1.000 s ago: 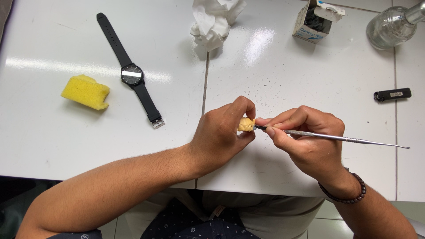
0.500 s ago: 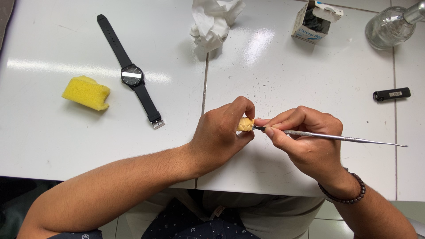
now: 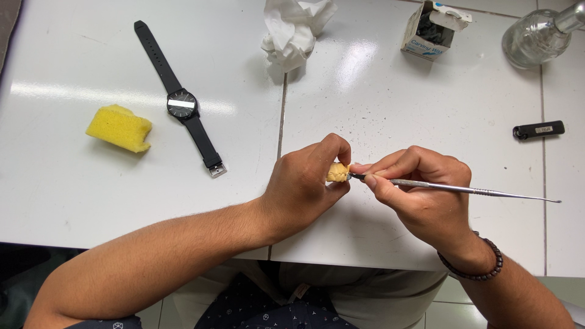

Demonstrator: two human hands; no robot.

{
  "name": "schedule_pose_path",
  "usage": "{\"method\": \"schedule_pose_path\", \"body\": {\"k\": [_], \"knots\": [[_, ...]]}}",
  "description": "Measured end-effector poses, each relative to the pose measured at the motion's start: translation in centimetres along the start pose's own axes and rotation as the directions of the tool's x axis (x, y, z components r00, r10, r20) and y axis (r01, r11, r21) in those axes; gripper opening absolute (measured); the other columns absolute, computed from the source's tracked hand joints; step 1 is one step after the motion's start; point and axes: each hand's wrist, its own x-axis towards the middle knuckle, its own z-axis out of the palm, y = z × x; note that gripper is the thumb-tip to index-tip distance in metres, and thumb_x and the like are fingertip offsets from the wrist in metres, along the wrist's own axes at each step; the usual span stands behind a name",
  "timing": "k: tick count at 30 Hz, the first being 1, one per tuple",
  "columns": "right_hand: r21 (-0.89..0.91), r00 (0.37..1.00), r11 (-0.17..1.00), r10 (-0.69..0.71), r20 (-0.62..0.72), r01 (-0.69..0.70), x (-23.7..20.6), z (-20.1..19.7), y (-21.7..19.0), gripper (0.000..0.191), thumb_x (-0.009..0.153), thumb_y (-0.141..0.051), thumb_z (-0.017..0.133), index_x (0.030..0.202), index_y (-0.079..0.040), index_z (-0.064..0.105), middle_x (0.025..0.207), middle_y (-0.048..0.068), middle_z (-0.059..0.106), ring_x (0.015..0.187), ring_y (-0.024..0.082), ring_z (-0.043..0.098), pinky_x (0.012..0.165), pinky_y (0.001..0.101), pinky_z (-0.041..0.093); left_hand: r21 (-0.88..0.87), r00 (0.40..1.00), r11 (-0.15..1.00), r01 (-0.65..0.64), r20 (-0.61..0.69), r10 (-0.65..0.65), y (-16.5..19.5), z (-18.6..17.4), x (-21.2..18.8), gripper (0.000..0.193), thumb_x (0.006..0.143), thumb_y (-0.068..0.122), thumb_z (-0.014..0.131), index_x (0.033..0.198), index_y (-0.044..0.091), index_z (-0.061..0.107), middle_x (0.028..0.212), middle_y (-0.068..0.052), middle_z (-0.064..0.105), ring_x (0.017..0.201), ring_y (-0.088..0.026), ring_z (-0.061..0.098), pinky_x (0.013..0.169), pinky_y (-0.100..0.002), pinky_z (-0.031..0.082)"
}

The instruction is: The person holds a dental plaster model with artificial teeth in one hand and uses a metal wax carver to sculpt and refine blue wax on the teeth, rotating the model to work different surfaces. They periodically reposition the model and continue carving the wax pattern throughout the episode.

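At the left of the frame a rough block of yellow sponge [image 3: 119,128] lies on the white tiled counter [image 3: 73,183], and just right of it a black wristwatch with a dark round dial and a long rubber strap [image 3: 182,105] is stretched out flat, slanting from the upper left toward the middle. A crumpled white paper tissue [image 3: 292,30] sits at the top centre beside the grout line. Below it, in the middle of the frame, the left hand [image 3: 301,186] is clenched around a small pale-yellow waxy lump [image 3: 337,172], pinching it between thumb and fingertips just above the counter's near edge, so most of the lump is hidden. Touching it from the right is the dark tip of a thin silver metal carving tool [image 3: 463,190], which the right hand [image 3: 423,195] grips like a pen, a dark beaded bracelet [image 3: 478,268] on its wrist. The lump looks already shaped with small ridges, so the carving seems well under way, though how much is left cannot be told. At the upper right stand a small open cardboard box with dark contents [image 3: 429,30] and a clear glass bottle [image 3: 536,36]; a small black oblong object [image 3: 538,130] lies at the right edge.
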Motion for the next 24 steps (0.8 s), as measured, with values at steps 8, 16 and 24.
{"method": "schedule_pose_path", "body": {"k": [8, 16, 24], "knots": [[0.019, 1.000, 1.000, 0.000, -0.009, 0.000, -0.03, 0.06, -0.07, 0.013, 0.094, 0.004, 0.071, 0.084, 0.000, 0.064, 0.087, 0.017, 0.077, 0.098, 0.025, 0.081, 0.081, 0.0294, 0.071, -0.013, 1.000, 1.000, 0.011, -0.003, -0.011, 0.07, 0.10, 0.05, 0.041, 0.085, 0.003, 0.082, 0.109, 0.007, 0.050, 0.089, -0.008, 0.067, 0.080, -0.019, 0.074, 0.062, -0.031, 0.059], [-0.004, 1.000, 1.000, 0.007, 0.005, -0.007, -0.01, 0.03, -0.03, 0.013, 0.092, 0.004, 0.072, 0.082, 0.000, 0.065, 0.087, 0.017, 0.078, 0.098, 0.026, 0.081, 0.080, 0.0294, 0.071, -0.013, 1.000, 1.000, 0.014, 0.008, -0.014, 0.00, 0.01, 0.07, 0.040, 0.085, 0.003, 0.081, 0.109, 0.007, 0.050, 0.088, -0.007, 0.067, 0.079, -0.019, 0.073, 0.061, -0.030, 0.058], [0.018, 1.000, 1.000, 0.006, -0.014, -0.005, -0.05, 0.13, -0.09, 0.013, 0.094, 0.004, 0.071, 0.084, 0.000, 0.064, 0.088, 0.017, 0.077, 0.098, 0.025, 0.081, 0.083, 0.0292, 0.071, -0.017, 1.000, 1.000, 0.004, -0.002, -0.004, -0.02, 0.12, 0.06, 0.041, 0.085, 0.003, 0.082, 0.110, 0.007, 0.049, 0.089, -0.007, 0.067, 0.081, -0.019, 0.073, 0.062, -0.030, 0.059]]}}
